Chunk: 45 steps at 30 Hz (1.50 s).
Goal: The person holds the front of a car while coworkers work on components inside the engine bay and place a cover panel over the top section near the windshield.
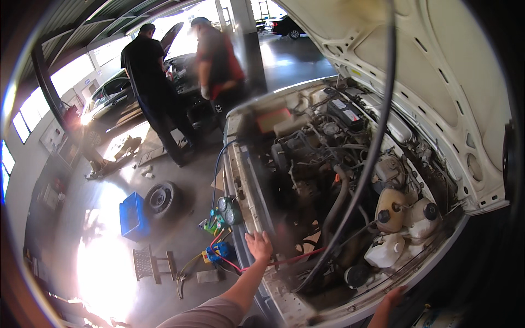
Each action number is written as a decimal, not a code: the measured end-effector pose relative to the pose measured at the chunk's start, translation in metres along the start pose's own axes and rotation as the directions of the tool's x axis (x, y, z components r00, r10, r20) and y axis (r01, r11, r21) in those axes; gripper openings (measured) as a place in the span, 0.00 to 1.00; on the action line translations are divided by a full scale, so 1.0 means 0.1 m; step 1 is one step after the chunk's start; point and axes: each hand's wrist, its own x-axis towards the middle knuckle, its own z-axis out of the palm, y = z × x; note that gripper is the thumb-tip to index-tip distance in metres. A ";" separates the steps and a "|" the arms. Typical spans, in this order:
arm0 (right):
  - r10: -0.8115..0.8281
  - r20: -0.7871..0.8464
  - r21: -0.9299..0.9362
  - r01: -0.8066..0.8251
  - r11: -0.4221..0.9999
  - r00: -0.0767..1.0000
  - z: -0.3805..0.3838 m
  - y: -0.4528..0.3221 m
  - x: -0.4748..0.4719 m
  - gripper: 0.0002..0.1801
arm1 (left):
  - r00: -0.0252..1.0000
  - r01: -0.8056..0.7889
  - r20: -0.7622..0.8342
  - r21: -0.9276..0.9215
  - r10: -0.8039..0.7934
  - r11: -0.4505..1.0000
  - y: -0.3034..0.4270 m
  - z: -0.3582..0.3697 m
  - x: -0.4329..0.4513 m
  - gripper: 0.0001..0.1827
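My left hand [259,245] rests with its fingers spread on the front crossmember [246,192] of a car with its hood raised. My right hand [394,296] is at the edge of the near fender [430,250], its fingers partly hidden. Between them lies the engine bay with a white washer fluid reservoir [384,250], a yellowed coolant tank [389,211] and a battery [345,112]. A green manifold gauge set [229,211] hangs at the car's front, near my left hand. A red hose [297,258] runs from the front into the bay.
A blue and yellow vacuum pump [217,251], a metal step stand [151,264], a blue crate [133,217] and a wheel [161,199] are on the floor. Two people [151,82] stand by another car. A black prop or hose [375,143] crosses before the raised hood [434,82].
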 end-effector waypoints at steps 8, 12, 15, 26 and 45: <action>0.002 -0.007 -0.021 -0.002 1.000 1.000 -0.26 -0.26 -0.50 0.50 | 0.998 -0.044 0.038 0.022 0.043 0.999 -0.01 -0.12 0.06 0.32; -0.075 0.012 -0.029 0.075 0.997 0.997 -0.08 0.03 0.13 0.50 | 0.998 -0.046 0.047 0.017 0.045 0.999 0.08 -0.09 -0.02 0.30; -0.120 -0.040 -0.050 0.118 0.992 0.992 0.04 0.20 0.32 0.50 | 0.998 -0.054 0.040 0.020 0.053 0.998 0.09 -0.09 -0.03 0.30; -0.293 -0.080 -0.077 0.287 0.955 0.953 0.28 0.40 0.60 0.51 | 0.998 -0.035 0.056 0.009 0.035 0.999 0.08 -0.07 0.01 0.31; -0.245 -0.045 -0.167 0.234 0.958 0.968 -0.10 0.04 0.02 0.50 | 0.998 -0.044 0.049 0.019 0.043 0.999 0.05 -0.03 0.03 0.31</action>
